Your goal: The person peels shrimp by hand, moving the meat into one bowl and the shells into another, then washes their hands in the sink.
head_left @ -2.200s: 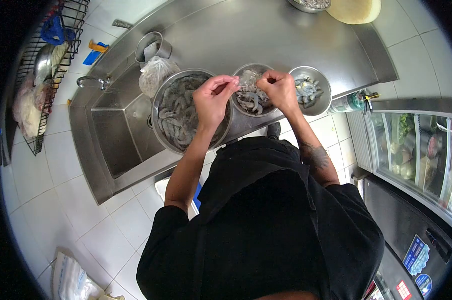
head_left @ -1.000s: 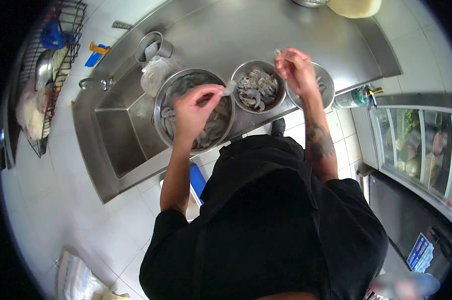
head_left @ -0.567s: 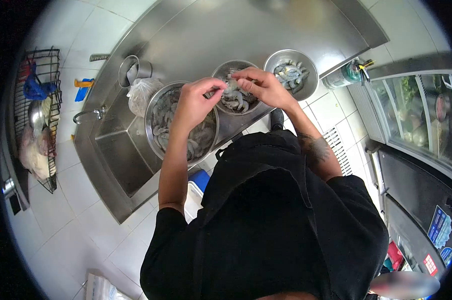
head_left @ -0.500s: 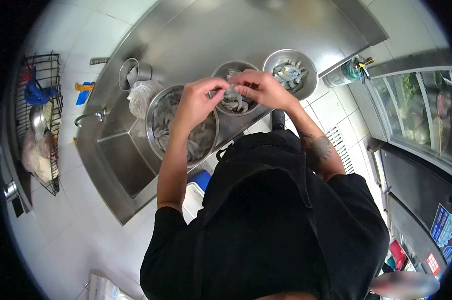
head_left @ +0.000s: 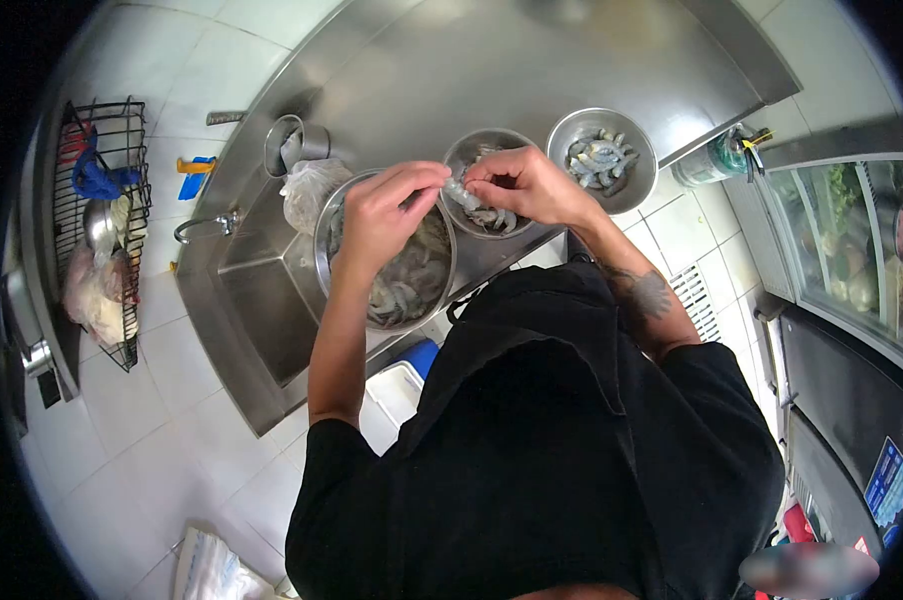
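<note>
Between my two hands a grey, translucent shrimp [head_left: 458,194] is held over the middle steel bowl [head_left: 454,150]. My right hand [head_left: 528,184] pinches it, fingers curled. From the other side my left hand [head_left: 387,212] meets it, thumb and fingertips brought together at its end. More shrimp pieces [head_left: 494,217] lie in the middle bowl, partly hidden by my right hand. Below my left hand stands the large steel bowl [head_left: 451,262], full of grey shrimp [head_left: 402,290]. Several shrimp [head_left: 602,160] sit in the right-hand steel bowl [head_left: 644,187].
Left of the large bowl are a plastic bag [head_left: 312,195] and a metal pot [head_left: 314,142]. A faucet [head_left: 209,226] stands by the sink basin [head_left: 267,320]. At far left hangs a wire rack [head_left: 132,250]; a glass-door fridge [head_left: 852,240] is on the right.
The view has shifted, so the bowls appear farther right. My left hand's fingers are straighter, and the shrimp between my hands shows more clearly.
</note>
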{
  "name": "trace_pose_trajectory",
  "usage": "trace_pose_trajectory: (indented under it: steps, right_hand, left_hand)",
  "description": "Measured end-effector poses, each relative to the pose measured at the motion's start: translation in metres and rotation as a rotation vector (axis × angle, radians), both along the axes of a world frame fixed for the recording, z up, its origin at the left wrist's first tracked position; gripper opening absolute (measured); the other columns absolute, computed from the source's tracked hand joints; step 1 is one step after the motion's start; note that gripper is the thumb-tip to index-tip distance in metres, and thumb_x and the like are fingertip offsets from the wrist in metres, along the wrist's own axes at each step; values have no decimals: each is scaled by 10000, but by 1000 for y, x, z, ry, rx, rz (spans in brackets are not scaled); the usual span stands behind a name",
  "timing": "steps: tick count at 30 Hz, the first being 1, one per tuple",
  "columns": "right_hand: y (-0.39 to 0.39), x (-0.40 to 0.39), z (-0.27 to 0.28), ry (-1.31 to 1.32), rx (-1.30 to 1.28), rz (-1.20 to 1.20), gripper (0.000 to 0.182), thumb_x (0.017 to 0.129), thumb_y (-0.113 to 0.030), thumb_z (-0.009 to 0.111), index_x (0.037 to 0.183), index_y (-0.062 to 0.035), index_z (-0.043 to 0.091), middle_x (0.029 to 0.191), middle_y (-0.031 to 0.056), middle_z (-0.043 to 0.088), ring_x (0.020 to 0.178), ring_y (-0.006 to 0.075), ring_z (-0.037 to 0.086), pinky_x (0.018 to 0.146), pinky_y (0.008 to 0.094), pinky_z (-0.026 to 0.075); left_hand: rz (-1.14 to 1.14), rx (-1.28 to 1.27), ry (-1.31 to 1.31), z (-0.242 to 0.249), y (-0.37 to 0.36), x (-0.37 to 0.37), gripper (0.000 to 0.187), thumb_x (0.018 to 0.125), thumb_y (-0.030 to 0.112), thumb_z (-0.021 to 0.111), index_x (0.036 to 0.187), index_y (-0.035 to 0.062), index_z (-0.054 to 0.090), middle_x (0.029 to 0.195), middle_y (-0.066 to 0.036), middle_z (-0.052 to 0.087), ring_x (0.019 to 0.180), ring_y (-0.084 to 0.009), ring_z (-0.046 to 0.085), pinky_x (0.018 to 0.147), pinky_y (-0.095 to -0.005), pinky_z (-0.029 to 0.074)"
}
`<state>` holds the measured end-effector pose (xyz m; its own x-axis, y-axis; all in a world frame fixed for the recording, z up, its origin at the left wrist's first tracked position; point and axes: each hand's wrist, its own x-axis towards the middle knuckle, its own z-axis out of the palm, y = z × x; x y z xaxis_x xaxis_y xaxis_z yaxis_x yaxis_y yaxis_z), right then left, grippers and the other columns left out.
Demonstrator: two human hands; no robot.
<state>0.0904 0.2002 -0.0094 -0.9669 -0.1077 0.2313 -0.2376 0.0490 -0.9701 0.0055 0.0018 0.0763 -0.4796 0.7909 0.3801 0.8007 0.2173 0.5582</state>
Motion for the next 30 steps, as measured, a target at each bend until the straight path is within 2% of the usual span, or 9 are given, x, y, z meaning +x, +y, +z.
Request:
trace_pose_trajectory:
  steps: [8,14,17,19,22,25,27,29,30]
  right_hand:
    - [1,-5,13,9,12,-43,132,933,-90,661,987,30,678,817,12,664,716,59,560,627,239,470]
    - [-2,-5,26,105,166,-179,203,925,-91,668,1101,11,661,822,38,673,725,69,574,622,248,484]
    - [-6,-5,29,158,81,-145,243,937,-117,660,1146,6,648,822,23,664,722,78,576,633,254,493]
    - [-9,-6,17,-92,-217,25,221,946,-130,652,1118,8,657,811,-1,647,718,78,567,635,249,485]
    - [-8,-11,-2,-182,-278,88,189,929,-143,667,1064,-11,674,813,26,657,672,81,570,603,248,471]
    - [3,-13,-18,-116,25,-63,128,954,-103,633,1013,6,669,798,-14,628,697,50,528,617,218,449]
    - [11,-16,-38,-106,-83,-90,132,962,-107,614,1002,8,666,802,-7,642,692,58,557,608,222,462]
    - [18,-17,-45,-349,-555,-58,166,978,-125,587,1016,18,663,818,-10,660,700,61,584,598,225,478]
    - [19,-20,-58,-341,-373,-118,184,955,-140,581,1022,11,663,853,70,697,719,182,663,617,321,529]
  left_hand:
    - [171,154,32,6,-18,-7,153,758,-95,709,880,-4,691,943,-95,737,828,-189,717,716,-284,567]
    - [173,118,-20,5,-21,-4,142,763,-95,706,871,-4,695,939,-95,738,824,-177,715,707,-281,563]
    - [152,137,-22,3,-19,-4,153,753,-92,713,875,-3,693,946,-95,738,828,-184,715,706,-286,564]
    - [96,117,55,3,-17,-2,176,735,-94,722,881,-2,690,950,-96,737,841,-195,715,723,-293,567]
    - [76,125,84,5,-11,2,205,713,-105,727,883,3,689,956,-102,736,863,-207,718,751,-294,571]
    - [144,181,91,7,-1,3,201,723,-119,720,881,2,689,962,-116,735,878,-212,721,773,-294,571]
    - [159,229,53,8,13,0,177,754,-120,712,889,-9,693,970,-122,737,881,-202,721,781,-297,571]
    - [159,367,-60,2,31,-5,165,782,-112,709,917,-19,701,972,-116,739,880,-181,715,786,-294,569]
    - [128,417,-164,-5,45,-5,155,804,-94,702,942,-22,709,970,-106,739,879,-164,708,792,-289,566]
